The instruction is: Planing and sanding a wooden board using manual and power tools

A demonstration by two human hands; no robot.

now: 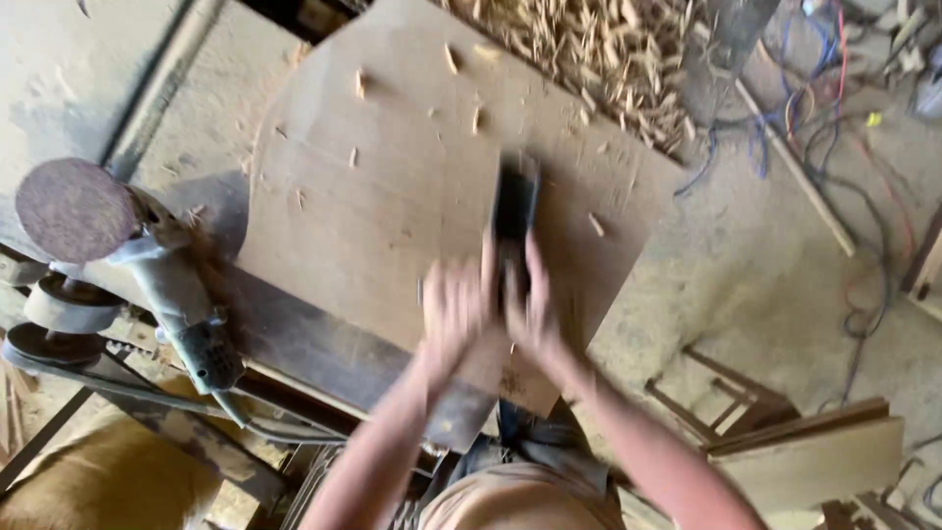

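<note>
A flat brown board [392, 196] lies on a workbench. Over it, both my hands grip a long dark block-shaped piece [514, 201] that stands on the board near its right side. My left hand [453, 309] clasps its near end from the left. My right hand [533, 304] clasps it from the right. Both hands are motion-blurred. Small wood chips are scattered across the board.
An angle grinder with a round sanding disc [74, 209] lies at the bench's left edge. A heap of wood shavings [589, 49] sits beyond the board. Coloured cables [814, 128] trail over the dusty floor at right, near wooden planks [814, 456].
</note>
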